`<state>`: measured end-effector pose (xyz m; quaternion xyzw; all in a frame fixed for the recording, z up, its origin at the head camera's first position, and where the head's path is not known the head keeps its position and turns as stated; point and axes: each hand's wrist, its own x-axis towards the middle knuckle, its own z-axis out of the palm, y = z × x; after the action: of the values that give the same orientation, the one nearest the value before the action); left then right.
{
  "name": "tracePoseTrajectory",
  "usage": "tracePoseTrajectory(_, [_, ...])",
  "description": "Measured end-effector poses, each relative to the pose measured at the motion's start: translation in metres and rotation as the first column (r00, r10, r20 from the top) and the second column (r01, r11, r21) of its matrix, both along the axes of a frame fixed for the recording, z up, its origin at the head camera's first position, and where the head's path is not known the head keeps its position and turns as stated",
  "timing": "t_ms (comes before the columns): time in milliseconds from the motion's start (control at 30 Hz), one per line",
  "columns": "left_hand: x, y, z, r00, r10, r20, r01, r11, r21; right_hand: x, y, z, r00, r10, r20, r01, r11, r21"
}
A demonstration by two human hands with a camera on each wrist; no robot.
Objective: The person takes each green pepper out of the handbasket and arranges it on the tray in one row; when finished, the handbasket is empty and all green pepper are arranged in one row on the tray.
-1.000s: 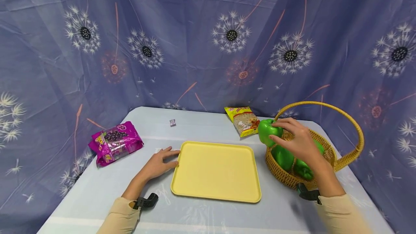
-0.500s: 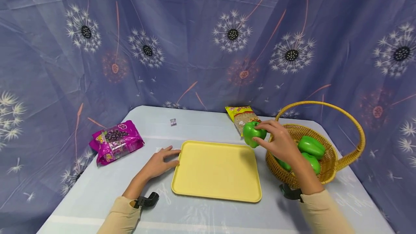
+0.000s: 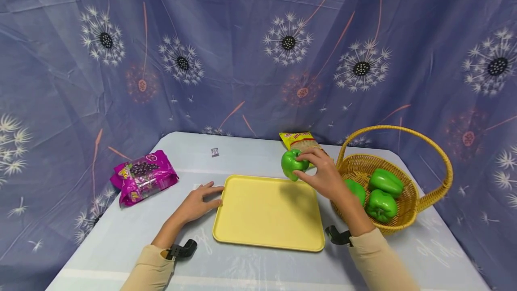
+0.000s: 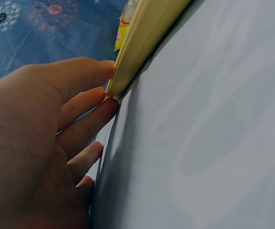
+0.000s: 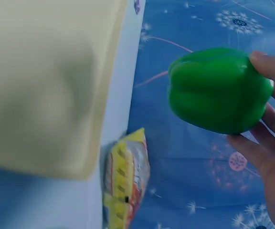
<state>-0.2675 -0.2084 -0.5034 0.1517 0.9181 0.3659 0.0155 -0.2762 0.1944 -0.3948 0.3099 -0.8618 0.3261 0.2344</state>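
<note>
My right hand (image 3: 323, 175) pinches a glossy green bell pepper (image 3: 291, 165) between thumb and fingertips, held up over the far right part of a yellow tray (image 3: 266, 219). In the right wrist view the bell pepper (image 5: 218, 90) lies sideways at the fingertips, above the table surface. My left hand (image 3: 198, 203) rests at the tray's left side, its thumb and fingertips touching the rim. Seen from the left wrist, the fingers (image 4: 87, 126) are loosely extended against the tray edge (image 4: 132, 52). Several more green bell peppers (image 3: 381, 205) lie in a wicker basket (image 3: 404, 221) on the right.
The basket's tall arched handle (image 3: 446, 165) leans out to the right. A yellow snack bag (image 3: 295, 139) lies behind the held pepper. At the left is a purple grape-print bag (image 3: 145, 176). A tiny wrapped packet (image 3: 215, 152) lies toward the back.
My right hand has carried the bell pepper left, from over the basket to over the tray's far right part, uncovering the peppers in the basket. My left hand stays at the tray.
</note>
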Motion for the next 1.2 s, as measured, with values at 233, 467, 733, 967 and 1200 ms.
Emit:
tracePoseTrajectory(233, [0.0,0.0,0.003,1.0,-0.002,-0.006,0.002,1.0,-0.009,-0.011,-0.015,-0.013,0.996,0.08,0.04,-0.079,0.997,-0.007])
tracePoseTrajectory(467, [-0.001,0.001,0.003,1.0,0.003,0.012,-0.003,1.0,-0.003,-0.016,-0.032,-0.022,0.988,0.085,0.129,-0.085,0.996,-0.008])
tracePoseTrajectory(733, [0.001,0.0,0.003,1.0,0.001,0.014,-0.001,1.0,0.0,-0.022,-0.053,-0.033,0.971,0.143,0.192,-0.136,0.99,-0.049])
tracePoseTrajectory(967, [0.0,-0.001,0.001,1.0,-0.004,0.011,0.004,1.0,0.004,-0.029,-0.074,-0.045,0.959,0.209,0.192,-0.201,0.978,-0.062])
tracePoseTrajectory(1200, [0.0,0.0,0.002,1.0,-0.006,0.01,0.006,1.0,0.012,-0.033,-0.094,-0.05,0.957,0.219,0.189,-0.22,0.975,-0.02])
